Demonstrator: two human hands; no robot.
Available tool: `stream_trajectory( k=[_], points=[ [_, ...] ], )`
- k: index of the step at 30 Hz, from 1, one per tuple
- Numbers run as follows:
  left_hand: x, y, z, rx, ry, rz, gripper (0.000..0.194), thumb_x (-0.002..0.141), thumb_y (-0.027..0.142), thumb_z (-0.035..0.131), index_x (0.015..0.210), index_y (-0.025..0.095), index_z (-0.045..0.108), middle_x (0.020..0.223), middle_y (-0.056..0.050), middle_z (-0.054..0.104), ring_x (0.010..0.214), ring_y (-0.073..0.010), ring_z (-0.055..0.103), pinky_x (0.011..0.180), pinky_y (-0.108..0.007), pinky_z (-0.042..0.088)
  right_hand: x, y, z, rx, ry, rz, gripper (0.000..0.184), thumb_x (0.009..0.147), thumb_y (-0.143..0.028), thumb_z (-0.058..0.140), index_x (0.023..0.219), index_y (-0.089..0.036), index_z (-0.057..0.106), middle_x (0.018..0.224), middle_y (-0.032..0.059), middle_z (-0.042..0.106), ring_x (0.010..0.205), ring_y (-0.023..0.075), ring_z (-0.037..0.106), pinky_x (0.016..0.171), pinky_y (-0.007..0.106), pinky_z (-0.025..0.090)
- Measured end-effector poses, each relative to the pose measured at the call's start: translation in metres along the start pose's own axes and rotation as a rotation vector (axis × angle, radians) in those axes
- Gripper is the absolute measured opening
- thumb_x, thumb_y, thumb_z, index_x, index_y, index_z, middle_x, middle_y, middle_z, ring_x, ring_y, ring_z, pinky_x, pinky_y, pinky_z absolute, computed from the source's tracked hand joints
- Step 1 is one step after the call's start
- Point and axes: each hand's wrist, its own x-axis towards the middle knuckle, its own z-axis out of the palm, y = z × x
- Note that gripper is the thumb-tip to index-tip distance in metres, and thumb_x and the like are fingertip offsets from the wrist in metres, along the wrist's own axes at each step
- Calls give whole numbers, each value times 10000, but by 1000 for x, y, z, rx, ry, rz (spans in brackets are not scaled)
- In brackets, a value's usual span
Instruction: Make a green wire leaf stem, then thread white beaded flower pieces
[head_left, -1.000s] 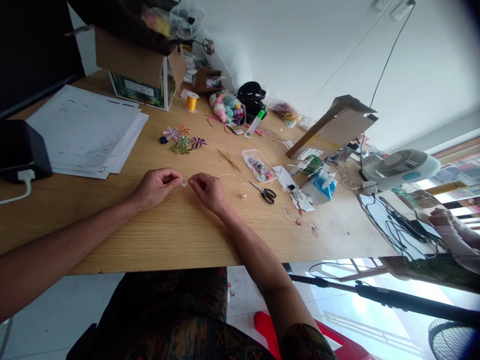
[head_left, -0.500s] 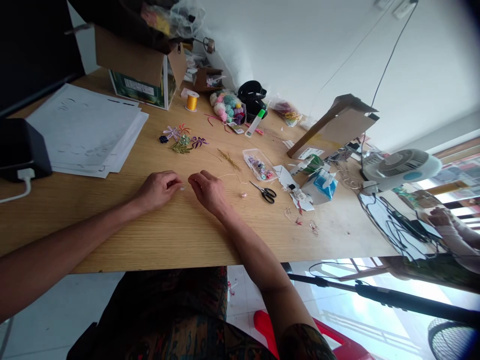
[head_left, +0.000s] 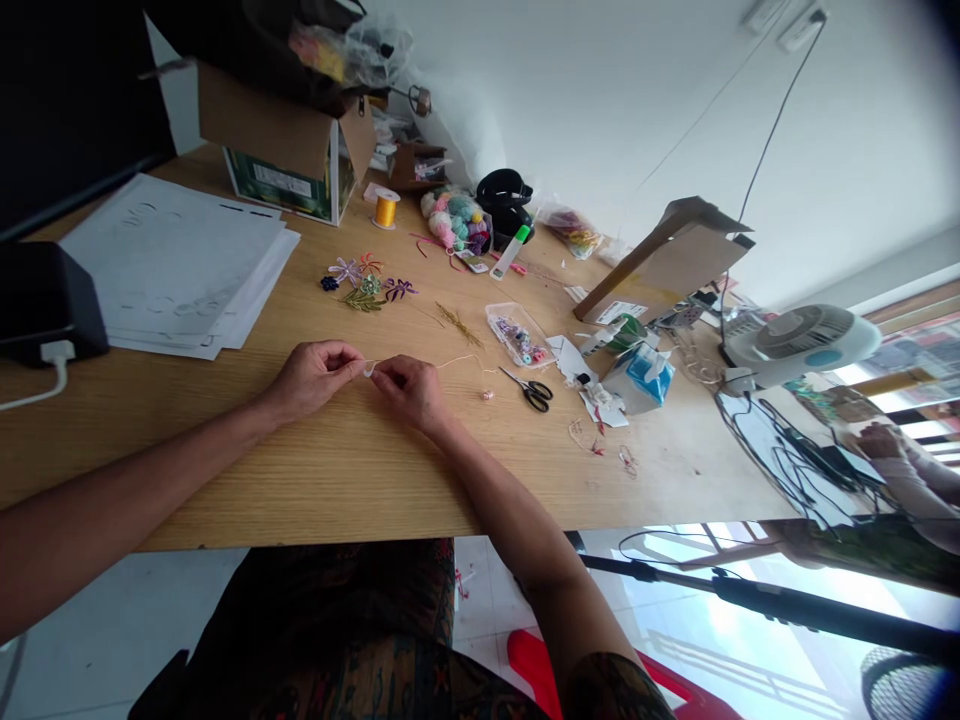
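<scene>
Over the front of the wooden table, my left hand (head_left: 319, 378) is closed in a pinch at a small whitish piece (head_left: 368, 370), too small to make out fully. Close on its right, my right hand (head_left: 412, 390) has its fingertips pinched together at the same spot. A thin pale thread (head_left: 456, 360) runs from behind the right hand across the table toward a small pinkish bead-like ball (head_left: 487, 395). Black-handled scissors (head_left: 535, 392) lie farther right. Beyond the hands are small beaded flowers (head_left: 367, 280) and a bundle of thin golden stems (head_left: 459, 322).
A clear box of beads (head_left: 517, 335) stands behind the scissors. Farther back are a yellow thread spool (head_left: 385, 209), yarn balls (head_left: 454, 220) and a glue bottle (head_left: 510, 253). Paper sheets (head_left: 180, 260) lie left; a white fan (head_left: 806, 335) stands right. Another person's hands (head_left: 881, 440) show at far right.
My right hand has moved slightly left and down, with its fingertips now at the whitish piece by my left hand. More of the pale thread shows behind it.
</scene>
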Motion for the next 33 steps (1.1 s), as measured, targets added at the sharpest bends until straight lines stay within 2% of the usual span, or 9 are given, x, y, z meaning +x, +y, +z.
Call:
stream_trajectory(
  k=[4,9,11,14,18,21,27,33],
  points=[
    [0,-2,1,60,53,-5,208,757,395,605,699,198,639,708,-32,698,647,-163,605,603,-261,476,-4,-6,2,-62,-6,-37,204,922,-275,533,892,-163,701,784,21,654,686,101,567,649,216,418],
    [-1,-11,2,261,90,53,176,792,349,565,703,209,622,678,-15,673,602,-153,574,589,-262,439,-6,-17,-5,-390,-81,-116,244,965,-262,466,890,-195,688,837,47,648,716,131,567,637,244,394],
    [-1,-13,2,361,71,109,165,806,315,545,703,205,613,694,-22,662,618,-156,572,605,-267,426,-6,-21,-9,-493,-100,-139,258,977,-262,444,892,-201,680,862,60,643,738,150,569,623,258,381],
    [-1,-14,2,434,-25,209,183,836,278,505,724,193,622,755,-41,666,691,-170,600,653,-277,429,-5,-22,-13,-519,-87,-140,254,986,-267,432,935,-222,676,901,62,637,782,162,579,622,260,380],
    [-1,-14,4,342,-138,294,203,858,274,501,760,189,657,790,-43,675,727,-167,617,696,-279,448,1,-12,-16,-307,-50,-75,213,971,-278,475,959,-221,680,916,43,646,811,136,596,685,233,421],
    [-1,-12,6,197,-147,276,195,841,307,540,742,196,667,760,-33,672,714,-158,615,684,-267,461,6,-3,-14,-67,-33,-39,158,934,-238,534,916,-183,681,874,31,661,805,114,595,741,218,437],
    [-1,-4,3,15,-63,62,179,774,368,610,746,203,673,738,-23,688,695,-165,611,676,-264,474,4,0,-7,229,-38,84,172,876,-285,586,846,-144,680,706,-11,601,623,81,490,598,199,376],
    [-1,2,2,-144,77,-67,159,693,357,679,677,199,668,663,-11,651,607,-147,554,598,-254,439,-2,-13,1,358,-15,233,280,855,-382,592,837,-120,688,537,-61,402,497,56,313,485,207,243]
  ],
)
